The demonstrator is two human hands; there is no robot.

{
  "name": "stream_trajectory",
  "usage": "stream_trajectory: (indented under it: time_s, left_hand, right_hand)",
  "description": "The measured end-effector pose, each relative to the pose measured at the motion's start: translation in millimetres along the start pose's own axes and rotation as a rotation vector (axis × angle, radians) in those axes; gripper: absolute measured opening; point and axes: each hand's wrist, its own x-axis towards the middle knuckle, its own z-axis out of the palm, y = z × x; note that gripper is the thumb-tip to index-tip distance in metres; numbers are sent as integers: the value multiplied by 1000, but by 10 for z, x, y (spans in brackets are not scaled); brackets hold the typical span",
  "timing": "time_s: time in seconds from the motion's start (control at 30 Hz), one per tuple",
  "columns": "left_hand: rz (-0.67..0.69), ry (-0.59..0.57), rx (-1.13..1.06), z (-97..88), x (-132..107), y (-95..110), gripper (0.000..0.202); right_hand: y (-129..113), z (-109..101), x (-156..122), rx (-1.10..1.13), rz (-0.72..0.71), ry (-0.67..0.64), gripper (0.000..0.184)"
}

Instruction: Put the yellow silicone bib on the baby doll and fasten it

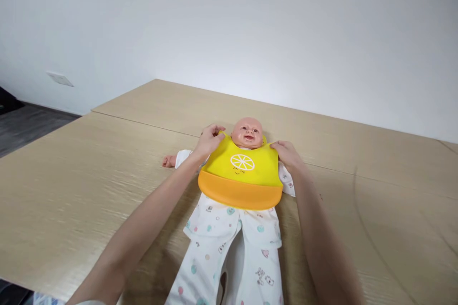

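Observation:
A baby doll lies on its back on the wooden table, its head toward the wall. Over its chest is a yellow bib with a white citrus slice, a smiling face and an orange pocket along the bottom. My left hand pinches the bib's upper left corner beside the doll's neck. At the upper right corner, my right hand grips the bib with fingers closed. White printed clothes cover the doll's body and legs. Part of the bib's strap shows beside the neck on the right; the rest is hidden.
The light wooden table has a seam running across it and meets a white wall at the back. A wall socket plate is at the far left, above a grey floor. Dark items sit below the table's front left edge.

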Motion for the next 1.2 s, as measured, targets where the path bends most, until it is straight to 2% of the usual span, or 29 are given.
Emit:
stream_trajectory:
  time_s: [0.17, 0.27, 0.47, 0.53, 0.67, 0.77, 0.9, 1.0, 1.1, 1.2]
  left_hand:
    - [20, 4, 31, 5, -23, 18, 25]
    - [19, -21, 54, -6, -51, 57, 24]
    - [31, -56, -51, -7, -65, 88, 26]
    - [58, -49, -54, -9, -60, 92, 29]
    - [75, -67, -86, -28, -54, 112, 34]
    - [105, -107, -158, -40, -60, 134, 40]
    - [116, -135, -238, -40, -69, 139, 45]
    - [104, -144, -285, -30, -77, 129, 45]
    - [100, -145, -304, -22, -94, 132, 43]
    - [48, -146, -310, -18, -109, 143, 44]
  right_hand:
    - [-60, -20, -18, 270, 53, 0, 17]
    - [-78, -10, -41, 311, 83, -29, 17]
    - [-41, 21, -57, 354, 176, -143, 34]
    - [-29, 2, -48, 379, 127, -177, 34]
    - [-21, -49, -42, 492, -63, -244, 36]
    - [4, -62, -40, 532, -110, -248, 36]
    - [55, -65, -35, 593, -128, -233, 27]
    - [58, -62, -39, 745, -114, -290, 23]
    - [40, -42, -41, 905, -71, -269, 19]
    - [22, -11, -40, 968, -15, -263, 23]
